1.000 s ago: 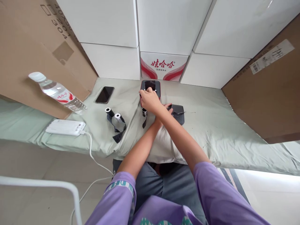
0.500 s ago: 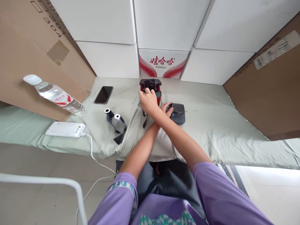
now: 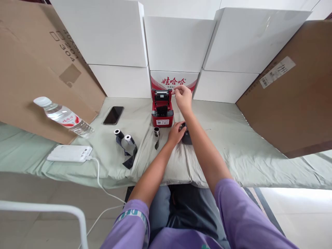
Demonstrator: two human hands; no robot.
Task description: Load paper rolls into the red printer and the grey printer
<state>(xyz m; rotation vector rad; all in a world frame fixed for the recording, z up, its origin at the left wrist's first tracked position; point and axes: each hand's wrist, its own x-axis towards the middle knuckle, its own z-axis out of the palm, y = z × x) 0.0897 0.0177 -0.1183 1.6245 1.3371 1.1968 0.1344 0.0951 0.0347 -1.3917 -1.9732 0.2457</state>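
A red and black label printer (image 3: 162, 119) stands with its lid (image 3: 161, 96) raised, and dark material shows inside. My right hand (image 3: 183, 98) is beside the lid's right edge, thumb and fingers pinched together; what they hold, if anything, is too small to make out. My left hand (image 3: 176, 133) curls its fingers and thumb onto the left edge of a flat dark grey cover (image 3: 186, 139), to the right of the printer. My right forearm hides the rest of that cover. A small dark roll (image 3: 156, 131) with a loose tail lies just in front of the printer.
Left of the printer are two black ribbon rolls (image 3: 129, 139), a phone (image 3: 113, 115), a tilted water bottle (image 3: 63, 117) and a white power bank (image 3: 69, 153) with a cable. White boxes (image 3: 178, 45) stand behind; cardboard boxes (image 3: 293, 100) flank both sides.
My right hand has moved off the printer to the right side of its raised lid, uncovering the printer's inside. My left hand stays at the grey cover. The view has tipped upward slightly.
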